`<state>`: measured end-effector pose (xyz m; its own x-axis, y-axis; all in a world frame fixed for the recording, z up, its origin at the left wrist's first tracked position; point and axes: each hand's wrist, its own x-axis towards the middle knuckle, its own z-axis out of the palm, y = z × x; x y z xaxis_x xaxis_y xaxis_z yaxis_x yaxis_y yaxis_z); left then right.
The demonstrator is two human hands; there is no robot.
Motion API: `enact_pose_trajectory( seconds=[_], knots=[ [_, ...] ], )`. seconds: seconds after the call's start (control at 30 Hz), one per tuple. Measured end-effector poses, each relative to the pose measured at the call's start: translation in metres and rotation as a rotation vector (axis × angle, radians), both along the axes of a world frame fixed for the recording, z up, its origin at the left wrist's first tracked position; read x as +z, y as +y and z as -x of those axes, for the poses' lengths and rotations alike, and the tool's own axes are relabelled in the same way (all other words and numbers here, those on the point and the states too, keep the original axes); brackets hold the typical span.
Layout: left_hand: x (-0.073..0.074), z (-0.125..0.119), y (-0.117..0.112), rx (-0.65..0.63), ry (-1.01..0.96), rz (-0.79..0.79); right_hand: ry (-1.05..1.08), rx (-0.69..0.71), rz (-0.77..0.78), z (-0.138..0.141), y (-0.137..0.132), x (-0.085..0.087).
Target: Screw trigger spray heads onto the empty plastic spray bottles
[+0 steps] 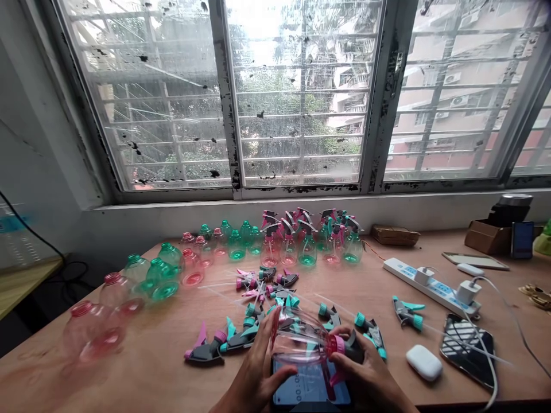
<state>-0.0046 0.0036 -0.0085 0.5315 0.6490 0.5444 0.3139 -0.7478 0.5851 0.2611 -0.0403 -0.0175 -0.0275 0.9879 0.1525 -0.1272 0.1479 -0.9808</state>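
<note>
A clear pink spray bottle (297,338) lies on its side in the air, held between both hands above a phone (310,384) with a lit screen. My left hand (262,367) is wrapped round the base end of the bottle. At the neck, my right hand (365,367) grips the pink-collared spray head (353,347), which sits at the bottle's mouth. Loose spray heads with pink or teal collars are spread around the hands, such as a pink one (209,350) to the left and a teal one (374,332) to the right.
Open pink and green bottles (161,278) stand along the left and back. Bottles with spray heads (307,249) stand near the window. On the right are a power strip (430,287), a white earbud case (424,362), a dark phone (468,349) and a cardboard box (486,236).
</note>
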Motion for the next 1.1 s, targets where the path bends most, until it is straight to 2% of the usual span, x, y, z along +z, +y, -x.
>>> enact_pose_trajectory(
  seconds=[0.2, 0.43, 0.67, 0.87, 1.1],
  knots=[
    [-0.005, -0.001, 0.004, 0.035, -0.072, 0.026, -0.005, 0.004, -0.003, -0.001, 0.000, -0.001],
    [-0.001, 0.001, -0.002, 0.025, -0.039, 0.020, 0.022, 0.017, 0.011, 0.000, 0.000, -0.003],
    [-0.013, 0.000, 0.006, 0.044, -0.002, -0.007, 0.011, 0.004, 0.001, -0.001, -0.001, 0.001],
    [-0.006, -0.001, 0.002, 0.025, -0.008, 0.045, -0.013, 0.006, -0.012, 0.000, -0.001, 0.001],
    [-0.006, -0.001, 0.004, 0.038, -0.018, 0.087, -0.024, 0.020, -0.002, 0.000, -0.002, 0.003]
  ],
)
